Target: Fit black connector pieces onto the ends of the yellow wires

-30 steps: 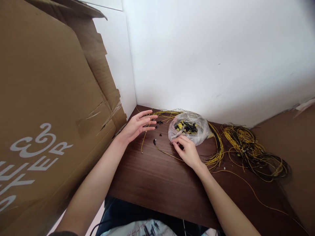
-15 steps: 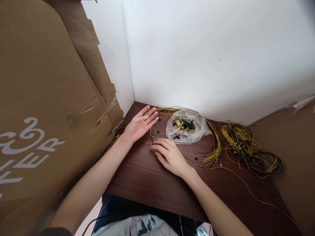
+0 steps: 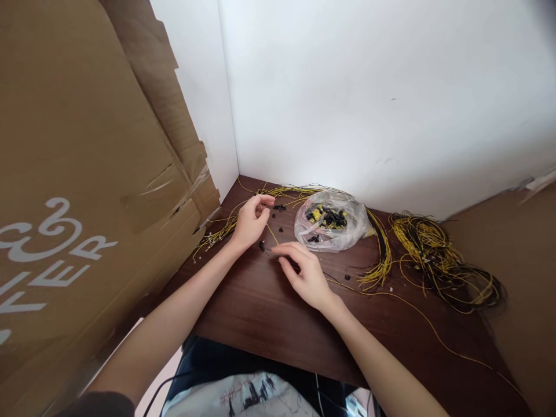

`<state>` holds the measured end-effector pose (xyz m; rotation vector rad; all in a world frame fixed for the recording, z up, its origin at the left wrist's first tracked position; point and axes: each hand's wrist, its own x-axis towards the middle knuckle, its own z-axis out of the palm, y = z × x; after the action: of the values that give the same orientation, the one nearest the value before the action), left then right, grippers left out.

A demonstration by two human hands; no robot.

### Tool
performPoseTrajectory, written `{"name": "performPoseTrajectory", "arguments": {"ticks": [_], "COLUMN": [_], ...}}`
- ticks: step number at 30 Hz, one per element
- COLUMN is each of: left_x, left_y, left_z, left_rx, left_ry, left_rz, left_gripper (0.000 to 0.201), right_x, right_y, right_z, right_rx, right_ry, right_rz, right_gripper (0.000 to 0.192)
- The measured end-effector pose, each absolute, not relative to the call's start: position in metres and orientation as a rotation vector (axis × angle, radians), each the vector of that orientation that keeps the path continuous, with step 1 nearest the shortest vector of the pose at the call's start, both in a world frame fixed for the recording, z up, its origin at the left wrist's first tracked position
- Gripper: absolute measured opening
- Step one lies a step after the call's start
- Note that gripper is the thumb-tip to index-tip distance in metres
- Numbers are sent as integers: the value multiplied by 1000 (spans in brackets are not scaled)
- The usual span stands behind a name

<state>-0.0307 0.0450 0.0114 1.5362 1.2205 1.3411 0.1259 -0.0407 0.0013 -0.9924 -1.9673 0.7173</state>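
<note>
My left hand is curled with the fingers bent towards the thumb, and a thin yellow wire runs out of it. That wire slants down to my right hand, whose fingers are closed around it just above the table. A small black connector shows at the wire beside the right fingertips; whether it is joined to the wire is too small to tell. The right palm's contents are partly hidden.
A clear plastic bag of black and yellow connectors lies behind my right hand. A tangled wire bundle is at right, loose yellow wires at left. Cardboard stands left; a white wall rises behind the brown table.
My left hand, spread with the palm up and the wire across its fingers before, has turned over and curled. The wire now slants between the hands. My right fingers have drawn slightly right.
</note>
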Motion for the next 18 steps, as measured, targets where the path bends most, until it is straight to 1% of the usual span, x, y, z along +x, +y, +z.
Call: {"name": "performPoseTrajectory", "arguments": {"ticks": [2, 3, 6, 8, 11, 18], "left_x": [-31, -31, -33, -36, -40, -38], "left_y": [45, 45, 47, 50, 54, 53], "left_z": [11, 11, 14, 15, 16, 17], "left_rx": [1639, 1588, 1132, 808, 574, 566], "left_ry": [1307, 1298, 1126, 1032, 1018, 1005], "left_rz": [1336, 1315, 1233, 1207, 1226, 1205], "left_gripper": [20, 19, 20, 19, 20, 19], "right_x": [129, 130, 135, 136, 137, 142], "right_y": [-39, -38, -35, -33, -31, -27], "right_z": [3, 4, 4, 4, 2, 3], "right_rx": [-989, -977, -922, -872, -802, -790], "right_ry": [-1769, -1673, -1400, -1255, -1099, -958], "right_rz": [889, 991, 1274, 1386, 1487, 1544], "right_gripper": [20, 19, 21, 24, 26, 30]}}
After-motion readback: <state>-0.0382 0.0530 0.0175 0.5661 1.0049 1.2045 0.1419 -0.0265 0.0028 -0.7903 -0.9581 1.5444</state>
